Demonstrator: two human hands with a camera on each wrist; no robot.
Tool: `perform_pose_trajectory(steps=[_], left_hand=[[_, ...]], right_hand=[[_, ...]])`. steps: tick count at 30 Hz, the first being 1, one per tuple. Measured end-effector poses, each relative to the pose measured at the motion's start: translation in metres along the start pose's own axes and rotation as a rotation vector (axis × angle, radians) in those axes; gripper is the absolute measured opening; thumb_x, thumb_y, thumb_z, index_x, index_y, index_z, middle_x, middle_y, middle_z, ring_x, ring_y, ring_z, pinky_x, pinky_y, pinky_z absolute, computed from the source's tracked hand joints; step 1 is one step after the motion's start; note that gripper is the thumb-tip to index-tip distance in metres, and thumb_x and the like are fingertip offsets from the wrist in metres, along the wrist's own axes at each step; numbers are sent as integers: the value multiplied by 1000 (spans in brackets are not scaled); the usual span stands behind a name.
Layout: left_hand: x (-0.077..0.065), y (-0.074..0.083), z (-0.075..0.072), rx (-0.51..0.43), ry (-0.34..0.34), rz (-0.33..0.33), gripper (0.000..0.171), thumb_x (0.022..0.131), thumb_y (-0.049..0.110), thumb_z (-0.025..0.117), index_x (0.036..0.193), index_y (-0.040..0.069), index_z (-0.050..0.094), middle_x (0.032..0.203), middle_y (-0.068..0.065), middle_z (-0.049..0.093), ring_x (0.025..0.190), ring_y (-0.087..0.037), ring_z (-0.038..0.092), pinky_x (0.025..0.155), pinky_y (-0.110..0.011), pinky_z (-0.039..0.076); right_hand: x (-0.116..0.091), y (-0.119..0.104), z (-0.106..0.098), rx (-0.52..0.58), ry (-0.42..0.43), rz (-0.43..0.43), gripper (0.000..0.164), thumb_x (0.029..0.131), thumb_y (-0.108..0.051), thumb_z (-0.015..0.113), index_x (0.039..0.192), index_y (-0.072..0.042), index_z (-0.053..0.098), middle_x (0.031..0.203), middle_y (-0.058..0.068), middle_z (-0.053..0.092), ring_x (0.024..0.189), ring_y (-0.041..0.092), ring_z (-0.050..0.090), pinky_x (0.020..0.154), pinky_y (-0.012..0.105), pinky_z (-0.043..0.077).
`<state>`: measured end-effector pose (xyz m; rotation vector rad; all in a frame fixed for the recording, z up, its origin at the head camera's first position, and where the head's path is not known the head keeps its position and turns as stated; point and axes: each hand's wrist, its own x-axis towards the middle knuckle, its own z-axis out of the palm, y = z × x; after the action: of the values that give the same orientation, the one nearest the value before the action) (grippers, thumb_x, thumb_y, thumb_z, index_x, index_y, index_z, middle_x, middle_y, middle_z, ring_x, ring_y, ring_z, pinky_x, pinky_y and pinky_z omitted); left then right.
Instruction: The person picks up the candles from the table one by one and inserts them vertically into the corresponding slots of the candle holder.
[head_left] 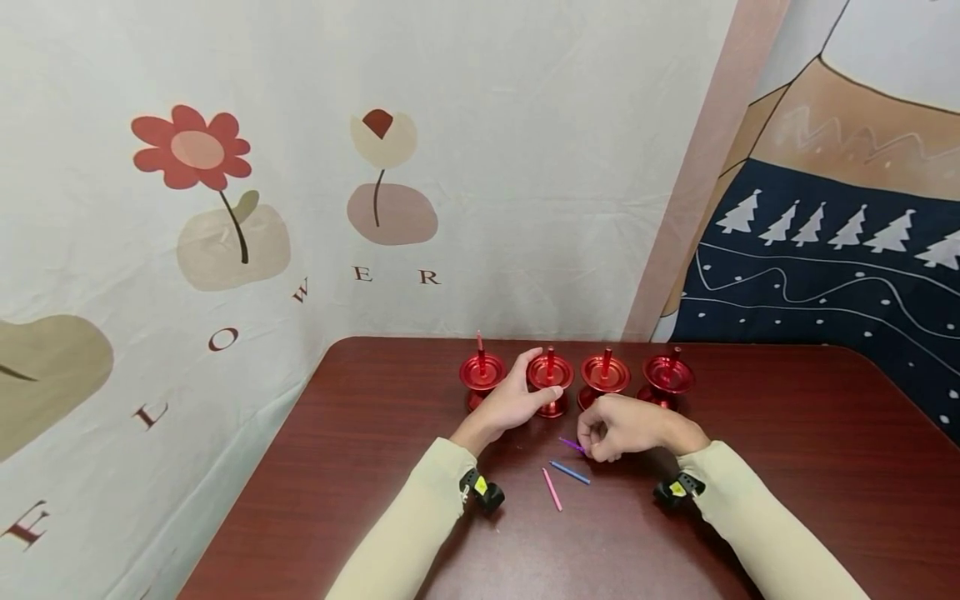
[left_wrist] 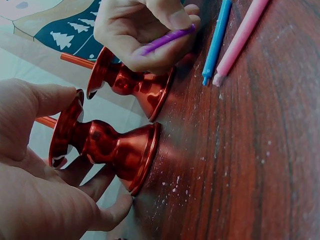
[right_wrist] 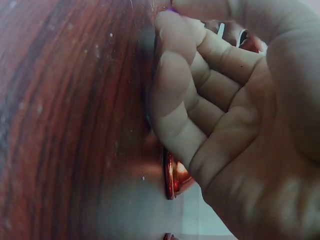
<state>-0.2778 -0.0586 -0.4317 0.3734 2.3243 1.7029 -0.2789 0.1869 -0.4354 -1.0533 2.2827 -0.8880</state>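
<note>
My left hand [head_left: 512, 403] holds a shiny red metal candle holder [left_wrist: 103, 141], thumb on its dish rim and fingers around the far side. Between the thumb and fingers of my right hand [head_left: 633, 425] is a thin purple candle [left_wrist: 167, 40], pinched just above the table. In the right wrist view the curled fingers hide nearly all of that candle. A blue candle [head_left: 570, 472] and a pink candle [head_left: 552, 489] lie on the table in front of the hands. The leftmost red holder [head_left: 482, 372] has a pink candle [head_left: 480, 340] upright in its tube.
Two more red holders, one behind my right hand [head_left: 606, 375] and one at the right end [head_left: 669, 377], complete the row near the table's back edge. The dark red wooden table [head_left: 360, 467] backs onto a printed cloth [head_left: 525, 208]. Small white specks dot the tabletop.
</note>
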Motion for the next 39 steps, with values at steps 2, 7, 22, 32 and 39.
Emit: perform_pose_trajectory(steps=[2, 7, 22, 32, 39], left_hand=[[0, -1, -1, -12, -7, 8, 81, 105, 23, 75, 171, 12, 30, 165, -23, 45, 154, -37, 42, 126, -57, 33], [2, -7, -4, -19, -18, 27, 79, 104, 25, 77, 170, 15, 35, 166, -20, 45, 154, -35, 42, 126, -58, 33], [4, -10, -6, -60, -32, 62, 73, 102, 16, 74, 166, 14, 39, 155, -20, 55, 145, -33, 52, 123, -53, 39], [3, -8, -6, -59, -44, 39, 73, 103, 16, 70, 167, 13, 34, 153, -20, 54, 143, -34, 53, 122, -54, 40], [3, -6, -5, -78, -54, 30, 74, 104, 16, 70, 167, 12, 32, 155, -19, 55, 144, -32, 53, 124, -53, 39]], right_hand=[[0, -1, 0, 28, -4, -3, 14, 85, -2, 74, 87, -16, 71, 73, -8, 63, 62, 7, 58, 58, 24, 53], [1, -3, 1, 74, -25, -32, 10, 88, -3, 71, 89, -13, 67, 75, -7, 63, 62, 8, 60, 60, 26, 56], [4, -25, -3, 115, 213, -271, 11, 91, 0, 68, 93, -11, 69, 81, -4, 68, 68, 13, 64, 61, 32, 60], [15, -36, -7, -14, 696, -204, 10, 94, -6, 75, 96, -15, 73, 82, -5, 70, 74, 17, 64, 64, 29, 57], [29, -47, -10, -17, 870, -229, 5, 100, -2, 74, 104, -4, 72, 77, -3, 67, 59, 14, 60, 54, 26, 53]])
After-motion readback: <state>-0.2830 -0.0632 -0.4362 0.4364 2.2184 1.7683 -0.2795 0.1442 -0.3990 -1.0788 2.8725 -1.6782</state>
